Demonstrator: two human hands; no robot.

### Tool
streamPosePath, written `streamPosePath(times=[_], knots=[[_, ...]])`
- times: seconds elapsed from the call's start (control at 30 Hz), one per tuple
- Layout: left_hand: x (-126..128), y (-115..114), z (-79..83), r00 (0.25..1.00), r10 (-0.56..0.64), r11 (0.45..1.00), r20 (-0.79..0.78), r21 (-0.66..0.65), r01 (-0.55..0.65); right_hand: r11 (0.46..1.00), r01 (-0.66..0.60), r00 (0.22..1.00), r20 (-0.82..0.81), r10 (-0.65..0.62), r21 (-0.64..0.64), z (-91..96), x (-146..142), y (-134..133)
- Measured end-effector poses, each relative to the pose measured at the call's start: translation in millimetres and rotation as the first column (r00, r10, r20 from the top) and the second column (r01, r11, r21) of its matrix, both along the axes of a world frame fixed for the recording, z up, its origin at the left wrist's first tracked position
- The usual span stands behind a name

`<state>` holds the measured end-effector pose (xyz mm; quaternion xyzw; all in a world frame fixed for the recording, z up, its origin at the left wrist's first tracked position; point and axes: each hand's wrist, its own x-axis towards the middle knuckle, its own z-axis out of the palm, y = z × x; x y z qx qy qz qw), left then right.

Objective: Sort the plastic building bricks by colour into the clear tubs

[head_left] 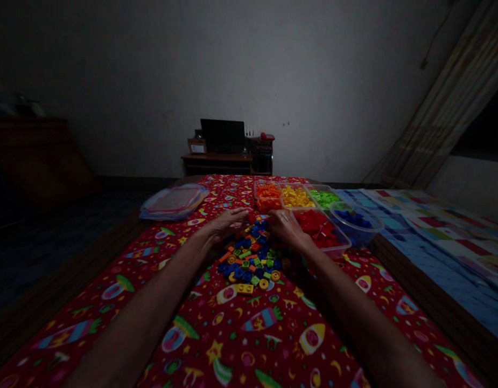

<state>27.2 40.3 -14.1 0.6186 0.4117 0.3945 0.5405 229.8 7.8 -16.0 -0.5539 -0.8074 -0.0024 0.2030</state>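
A pile of mixed toy building bricks point(252, 256) in blue, yellow, green and orange lies on a red patterned cloth point(249, 334). At the pile's far left edge is my left hand point(228, 222), its fingers stretched out and apart. Something red shows by its fingertips, too dim to tell from the cloth. My right hand point(288, 227) reaches over the far right of the pile with fingers curled together; whatever they hold is hidden. Just beyond it stands a clear tub of red bricks point(319, 226).
Clear tubs of orange bricks point(268, 195), yellow bricks point(296, 197) and green bricks point(324, 199) stand in a row behind. A round tub point(367, 226) holds blue bricks. Stacked lids point(174, 202) lie left. A bed point(442, 237) adjoins on the right.
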Motion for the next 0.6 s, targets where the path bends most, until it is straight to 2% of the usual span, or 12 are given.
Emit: streamPosePath(times=[0.1, 0.2, 0.4, 0.6], knots=[[6.6, -1.0, -3.4, 0.992, 0.014, 0.993, 0.126, -0.118, 0.001, 0.998, -0.060, 0.985, -0.163, 0.057, -0.013, 11.5, -8.3, -3.6], [14.6, -5.2, -5.9, 0.983, 0.049, 0.988, 0.175, -0.152, -0.022, 0.994, -0.111, 0.968, -0.227, 0.108, 0.002, 17.5, -18.2, -12.0], [25.9, -13.0, -9.3, 0.997, -0.022, 1.000, 0.075, 0.012, 0.021, 0.996, -0.084, 0.987, -0.135, 0.085, 0.009, 20.6, -20.0, -35.9], [34.5, -24.1, -6.1, 0.998, -0.057, 0.994, -0.039, 0.094, 0.061, 0.992, -0.115, 0.991, -0.068, 0.119, 0.052, 11.8, -12.5, -33.1]])
